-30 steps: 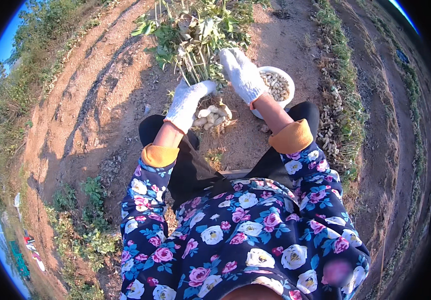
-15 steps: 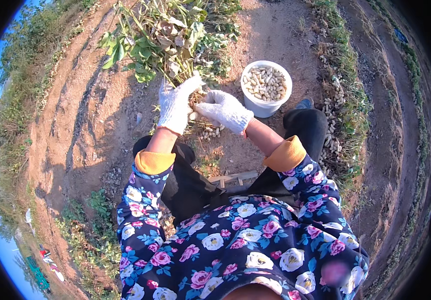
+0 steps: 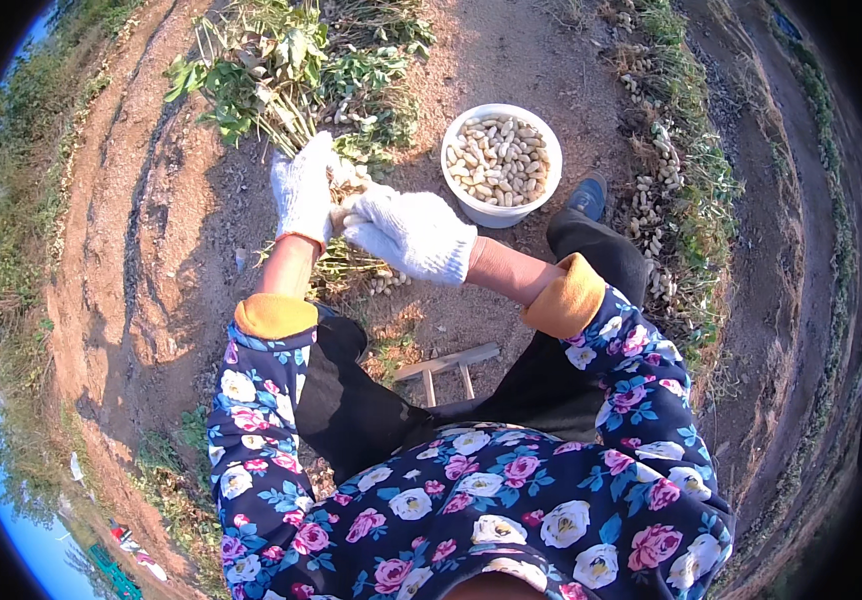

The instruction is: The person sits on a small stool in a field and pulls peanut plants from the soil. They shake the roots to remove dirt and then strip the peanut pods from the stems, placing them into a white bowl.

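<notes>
My left hand (image 3: 303, 190), in a white knitted glove, is closed round the stems of a bunch of peanut plants (image 3: 266, 75). The leafy tops point away from me, and the root end comes out of the fist towards my other hand. My right hand (image 3: 411, 232), gloved alike, is closed at the root end, pressed against pale peanut pods (image 3: 343, 208); its fingertips are partly hidden. To the right of the hands stands a white bucket (image 3: 496, 214) holding many loose peanuts (image 3: 501, 160).
More pulled peanut plants (image 3: 366, 85) lie beyond my hands, and others with pods (image 3: 386, 280) lie below them. A row of plants with pods (image 3: 661, 200) runs along the right. A wooden frame (image 3: 448, 362) sits between my legs. My shoe (image 3: 588, 195) is beside the bucket.
The whole view has shifted, with the bucket lower and further left in it. My right hand has turned so its back shows more, and it stays at the root end. The left keeps its hold.
</notes>
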